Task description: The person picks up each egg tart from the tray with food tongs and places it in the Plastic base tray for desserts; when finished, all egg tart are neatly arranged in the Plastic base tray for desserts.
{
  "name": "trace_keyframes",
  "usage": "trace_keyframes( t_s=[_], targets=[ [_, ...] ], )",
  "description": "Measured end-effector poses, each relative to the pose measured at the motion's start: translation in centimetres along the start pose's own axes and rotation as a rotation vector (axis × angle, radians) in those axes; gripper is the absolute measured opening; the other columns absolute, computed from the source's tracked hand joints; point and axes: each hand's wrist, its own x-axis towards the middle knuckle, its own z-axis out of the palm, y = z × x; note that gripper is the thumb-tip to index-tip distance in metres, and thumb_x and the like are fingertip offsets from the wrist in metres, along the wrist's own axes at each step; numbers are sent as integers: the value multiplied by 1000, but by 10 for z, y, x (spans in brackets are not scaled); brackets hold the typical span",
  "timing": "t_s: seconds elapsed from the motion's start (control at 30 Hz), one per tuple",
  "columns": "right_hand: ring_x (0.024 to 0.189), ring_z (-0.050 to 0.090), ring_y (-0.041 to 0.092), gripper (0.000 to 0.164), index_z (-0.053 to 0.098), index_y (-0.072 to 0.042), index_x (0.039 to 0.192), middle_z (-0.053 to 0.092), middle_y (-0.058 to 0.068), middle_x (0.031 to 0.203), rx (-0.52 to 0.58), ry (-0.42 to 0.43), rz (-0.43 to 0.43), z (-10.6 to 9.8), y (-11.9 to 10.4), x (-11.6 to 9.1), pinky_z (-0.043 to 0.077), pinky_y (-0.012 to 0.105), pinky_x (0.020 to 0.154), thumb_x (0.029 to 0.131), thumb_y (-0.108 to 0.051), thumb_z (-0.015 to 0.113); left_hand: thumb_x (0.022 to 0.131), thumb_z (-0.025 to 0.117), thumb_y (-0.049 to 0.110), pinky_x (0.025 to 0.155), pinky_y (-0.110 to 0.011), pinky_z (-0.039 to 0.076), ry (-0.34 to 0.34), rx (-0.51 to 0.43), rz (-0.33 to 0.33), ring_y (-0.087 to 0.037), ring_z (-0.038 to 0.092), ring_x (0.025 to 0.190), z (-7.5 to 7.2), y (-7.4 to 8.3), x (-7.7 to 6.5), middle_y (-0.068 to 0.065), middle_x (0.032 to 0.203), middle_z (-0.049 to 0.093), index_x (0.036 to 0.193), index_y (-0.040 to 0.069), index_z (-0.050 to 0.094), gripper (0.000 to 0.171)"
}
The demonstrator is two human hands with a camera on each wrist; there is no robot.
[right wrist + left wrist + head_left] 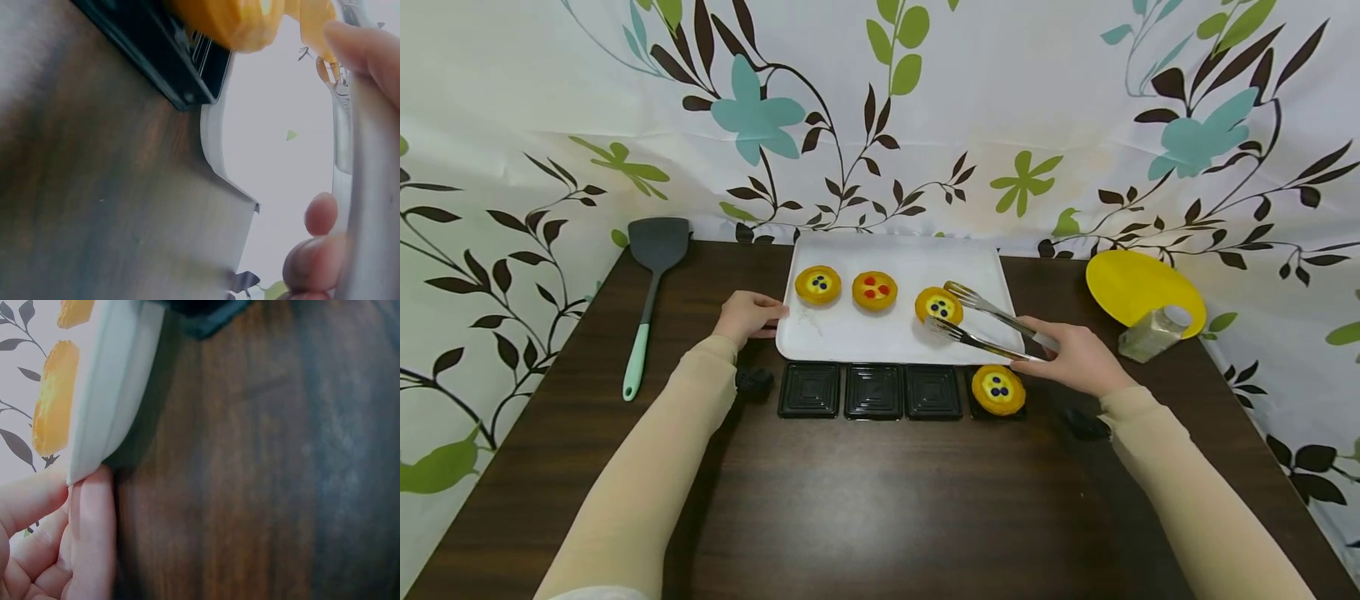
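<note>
My left hand (pixel 749 317) pinches the left rim of a white rectangular tray (pixel 865 343), thumb on top and fingers beneath, as the left wrist view shows. In my right hand (pixel 1078 358) are metal tongs (pixel 992 312), their arms spread. The tong tips lie on either side of a tart (pixel 937 313) topped with dark berries, at the tray's right. Further left on the tray sit a tart with red pieces (pixel 874 291) and another dark-berry tart (pixel 817 285). One more dark-berry tart (pixel 997 390) rests on a small black square dish in front of the tray.
Three more black square dishes (pixel 808 390) line up along the tray's front edge. A spatula (pixel 658 258) with a mint handle lies at left. On the right, a seasoning shaker (pixel 1153 333) overlaps a yellow plate (pixel 1127 283). Leaf-patterned cloth (pixel 925 167) hangs behind the table.
</note>
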Motion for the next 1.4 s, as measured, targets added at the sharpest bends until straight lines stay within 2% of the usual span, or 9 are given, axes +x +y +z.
trace_keyframes(
  t_s=[0.1,0.2,0.27,0.6,0.7,1.0,1.27,1.4],
  targets=[
    [68,53,19,84,48,-14,140,67,15,99,8,0,-13,-2,-2,-12,48,33,61,74,-60,72,94,61,19,76,-27,58,6,-1,-5,-31,60,108,0,-1,1,-23,123,55,126,-6,55,42],
    [77,58,22,83,49,-13,139,65,18,114,7,-1,-25,-3,-5,-24,54,39,69,74,-60,72,93,62,20,74,-26,58,13,2,-9,-29,61,105,0,-1,2,-23,122,55,126,-6,56,42],
    [83,59,23,83,50,-14,139,64,18,117,-1,-1,-33,-3,-6,-32,54,42,73,74,-61,71,93,62,20,74,-26,58,15,3,-9,-28,61,105,0,0,1,-23,122,56,126,-6,56,42],
    [75,53,16,81,53,-18,136,66,9,107,-24,-16,-67,5,-13,-62,47,27,62,72,-65,69,94,61,20,79,-28,57,9,4,3,-30,60,106,1,0,-1,-24,123,55,126,-7,55,42],
    [73,52,14,79,54,-21,135,67,6,102,-47,-21,-83,9,-15,-67,46,27,61,71,-64,70,94,61,20,79,-29,57,10,0,4,-30,60,106,1,0,-1,-23,123,54,126,-7,55,42],
    [78,58,14,79,54,-24,135,68,5,100,-105,-21,-91,15,-18,-73,55,37,69,71,-68,68,94,60,20,80,-29,56,20,0,4,-30,60,107,1,1,-4,-23,123,54,126,-6,56,42],
    [68,49,11,80,55,-22,135,64,2,91,-124,-43,-105,13,-22,-73,49,31,61,70,-68,68,94,60,20,79,-28,57,20,7,6,-30,60,106,1,0,-2,-23,122,54,125,-6,56,41],
    [70,52,12,81,54,-21,135,66,6,97,-152,-49,-103,11,-24,-73,53,35,63,70,-67,70,94,61,20,75,-26,58,32,10,1,-29,60,105,2,0,-1,-22,121,55,124,-5,57,40]
  ],
)
